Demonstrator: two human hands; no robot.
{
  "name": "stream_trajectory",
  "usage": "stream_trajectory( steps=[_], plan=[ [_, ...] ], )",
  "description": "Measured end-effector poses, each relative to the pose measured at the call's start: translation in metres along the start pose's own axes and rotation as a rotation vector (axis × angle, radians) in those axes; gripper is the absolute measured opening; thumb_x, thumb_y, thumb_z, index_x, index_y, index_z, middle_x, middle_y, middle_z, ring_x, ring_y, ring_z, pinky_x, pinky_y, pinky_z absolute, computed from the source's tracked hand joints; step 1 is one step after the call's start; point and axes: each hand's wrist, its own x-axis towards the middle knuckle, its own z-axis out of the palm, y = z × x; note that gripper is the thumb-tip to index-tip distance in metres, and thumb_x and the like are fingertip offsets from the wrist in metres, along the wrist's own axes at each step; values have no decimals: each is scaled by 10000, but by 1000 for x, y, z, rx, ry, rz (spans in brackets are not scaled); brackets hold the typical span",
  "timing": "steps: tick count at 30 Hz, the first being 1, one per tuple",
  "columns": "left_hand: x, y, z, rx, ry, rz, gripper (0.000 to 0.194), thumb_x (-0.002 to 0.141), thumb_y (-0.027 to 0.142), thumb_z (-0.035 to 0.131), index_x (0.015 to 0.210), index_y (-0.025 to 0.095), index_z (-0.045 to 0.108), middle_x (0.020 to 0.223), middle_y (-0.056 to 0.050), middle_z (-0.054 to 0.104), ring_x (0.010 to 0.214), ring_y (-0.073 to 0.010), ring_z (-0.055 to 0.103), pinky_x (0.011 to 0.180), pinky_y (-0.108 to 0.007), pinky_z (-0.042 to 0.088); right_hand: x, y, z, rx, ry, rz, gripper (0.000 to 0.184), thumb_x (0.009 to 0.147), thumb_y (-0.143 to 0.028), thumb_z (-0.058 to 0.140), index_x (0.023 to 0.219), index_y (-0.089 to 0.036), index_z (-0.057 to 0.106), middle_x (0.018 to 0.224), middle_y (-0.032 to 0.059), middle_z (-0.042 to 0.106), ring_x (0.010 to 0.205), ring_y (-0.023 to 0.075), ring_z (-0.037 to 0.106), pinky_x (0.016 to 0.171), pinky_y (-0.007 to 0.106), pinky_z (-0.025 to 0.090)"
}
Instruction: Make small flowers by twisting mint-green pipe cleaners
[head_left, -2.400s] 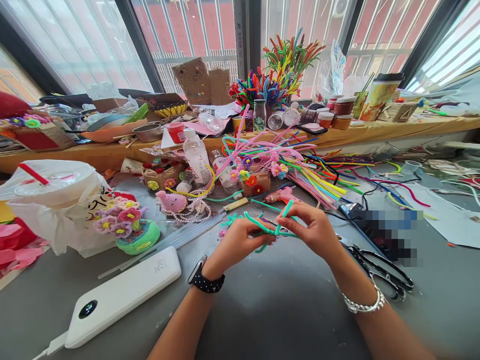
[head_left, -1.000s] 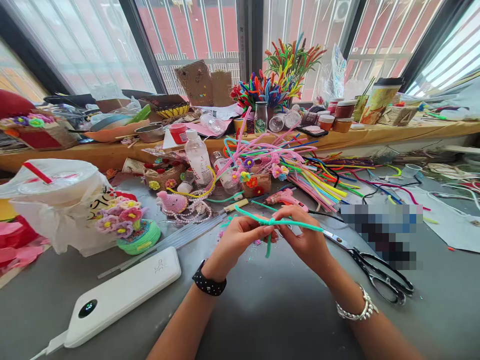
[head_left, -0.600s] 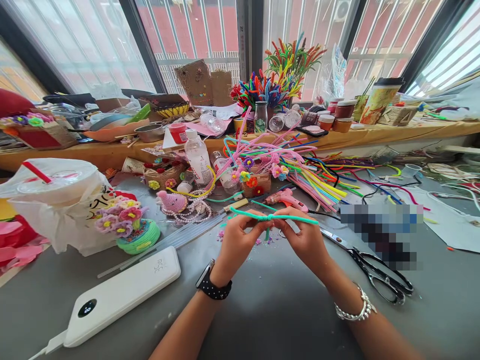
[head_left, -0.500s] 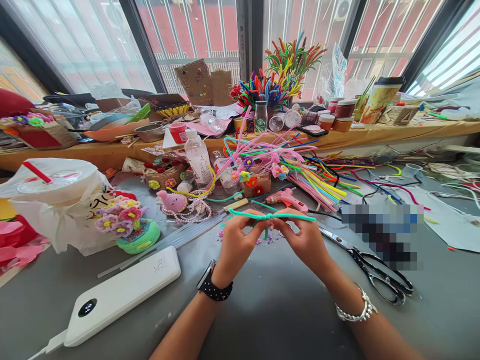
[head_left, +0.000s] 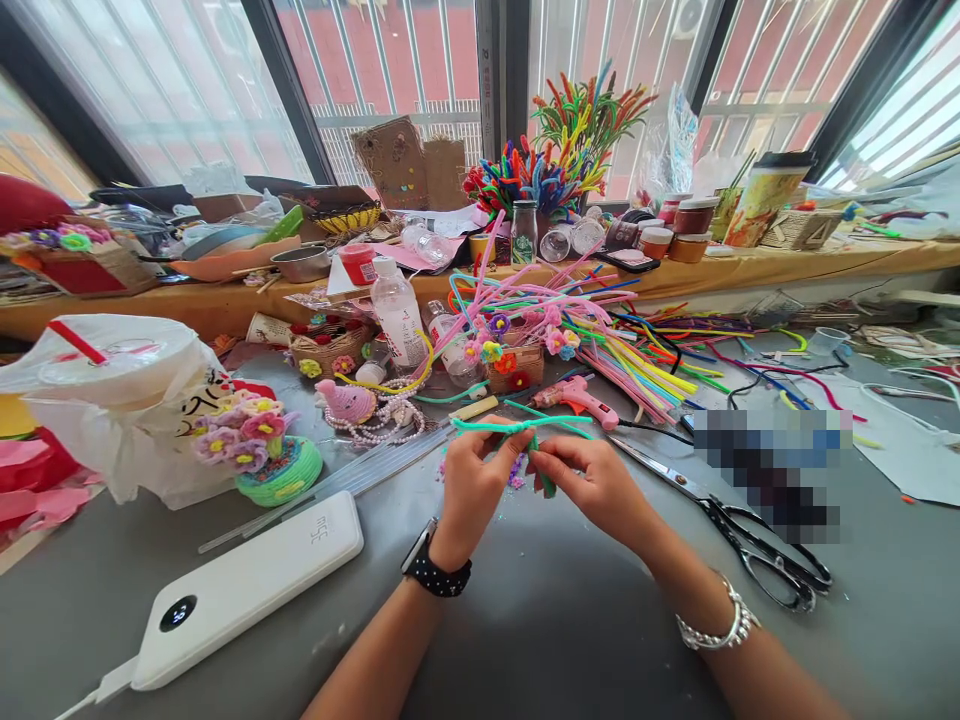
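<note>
A teal pipe cleaner [head_left: 480,427] stretches sideways above the grey table, with a twist near its middle and a green part hanging below. My left hand [head_left: 474,482] pinches it just left of the twist. With thumb and fingertips together, my right hand [head_left: 589,478] grips the hanging part below and to the right. The fingers partly hide this lower piece. Beyond my hands lies a pink glue gun [head_left: 576,400]. Small purple beads or bits [head_left: 517,470] show on the table behind the fingers. Black-handled scissors [head_left: 720,510] lie open to the right of my right hand.
A white power bank [head_left: 255,590] lies at the left, near a crocheted flower pot [head_left: 279,470] and a bagged drink cup [head_left: 112,370]. A bundle of coloured pipe cleaners [head_left: 637,370] spreads across the back. Clear glue sticks [head_left: 375,465] lie left of my hands. A blurred patch [head_left: 772,470] covers something at right.
My right hand has moved down and left from the pipe cleaner's right arm to the part hanging under the twist. My left hand keeps its pinch.
</note>
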Motion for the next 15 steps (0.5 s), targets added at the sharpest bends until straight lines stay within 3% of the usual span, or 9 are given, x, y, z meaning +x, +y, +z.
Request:
stream_trajectory(
  steps=[5,9,12,15],
  plan=[
    [4,2,-5,-154,-13,-100,139,677,279,611,653,143,589,596,24,549,581,-90,476,549,-192,374,3,7,-1,184,-40,69,325,818,-385,420,650,-152,572,588,7,551,548,110,501,541,228,389],
    [6,3,-6,-244,-84,-157,139,674,278,615,665,141,597,589,30,542,566,-77,464,545,-186,372,5,13,-1,399,153,132,232,747,-397,531,795,-176,579,637,-11,545,569,106,501,544,228,395],
    [6,3,-5,-267,-138,-185,148,683,281,608,680,134,598,582,25,533,537,-71,444,506,-183,356,5,13,-1,583,288,108,263,709,-353,592,926,-212,546,693,-19,548,612,105,525,592,235,421],
    [6,4,-5,-257,-170,-184,148,686,277,608,711,131,613,584,19,528,523,-66,424,472,-176,330,4,12,-3,586,367,81,160,693,-309,618,798,-193,585,655,-21,539,590,96,513,588,228,420]
  ],
)
